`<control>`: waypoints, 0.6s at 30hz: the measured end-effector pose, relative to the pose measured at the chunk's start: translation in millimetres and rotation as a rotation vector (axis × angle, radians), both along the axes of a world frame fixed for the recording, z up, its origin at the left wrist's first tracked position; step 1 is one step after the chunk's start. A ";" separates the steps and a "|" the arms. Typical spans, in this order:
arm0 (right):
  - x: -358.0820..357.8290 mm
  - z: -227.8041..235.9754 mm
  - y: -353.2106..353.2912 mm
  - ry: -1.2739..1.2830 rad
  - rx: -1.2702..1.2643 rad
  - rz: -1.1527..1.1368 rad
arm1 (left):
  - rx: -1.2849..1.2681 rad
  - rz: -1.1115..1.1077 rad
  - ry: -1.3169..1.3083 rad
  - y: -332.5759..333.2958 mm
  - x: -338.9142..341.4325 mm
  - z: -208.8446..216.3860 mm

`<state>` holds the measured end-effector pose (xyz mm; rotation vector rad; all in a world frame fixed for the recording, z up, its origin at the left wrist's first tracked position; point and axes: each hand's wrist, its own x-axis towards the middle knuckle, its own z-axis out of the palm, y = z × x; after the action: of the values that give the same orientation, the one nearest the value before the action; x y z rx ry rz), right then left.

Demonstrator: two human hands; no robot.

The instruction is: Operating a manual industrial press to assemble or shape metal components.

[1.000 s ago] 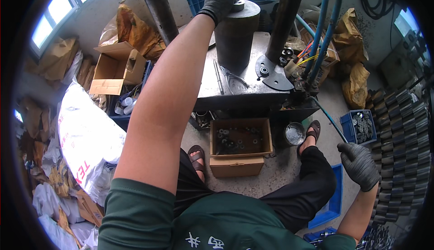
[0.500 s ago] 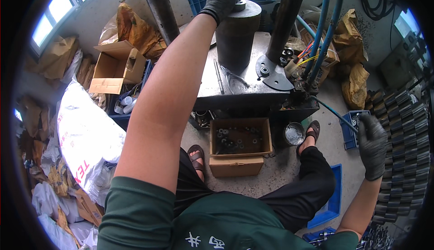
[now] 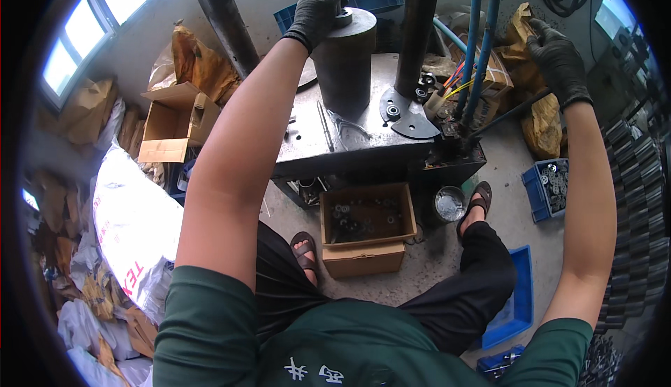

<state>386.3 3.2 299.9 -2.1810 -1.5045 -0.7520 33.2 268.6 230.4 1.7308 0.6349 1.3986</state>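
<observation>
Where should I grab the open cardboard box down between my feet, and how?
I'd grip the open cardboard box by its left and right walls, coming from above on your near side. Both walls stand upright with exposed rims, while the bench crowds the far side. Loose small parts inside suggest keeping it level.

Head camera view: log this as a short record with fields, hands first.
Left hand: gloved, at the ring on top of the metal cylinder; grip unclear
Right hand: gloved, near the dark lever; contact unclear
Metal table: pliers, slim rod, fan-shaped plate
Floor ahead: cardboard box holding small metal parts; metal can beside the right foot
Floor, right: blue crate of round metal pieces, blue tray
Left side: white sack
</observation>
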 end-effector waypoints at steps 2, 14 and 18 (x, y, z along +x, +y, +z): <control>-1.8 3.8 -3.4 -0.019 -0.032 -0.058 | -0.047 -0.036 0.067 -6.0 -1.8 5.2; -43.5 -22.5 -81.1 -0.195 0.045 0.217 | 0.098 -0.356 -0.199 -205.1 -12.0 -88.1; -93.3 -55.9 -160.9 -0.100 0.101 0.622 | -0.419 -0.379 -0.133 -254.8 -12.2 -144.3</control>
<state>293.0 -157.7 244.0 -1.4807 -1.9940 -0.6994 21.0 13.8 86.0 1.3280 0.4566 1.0195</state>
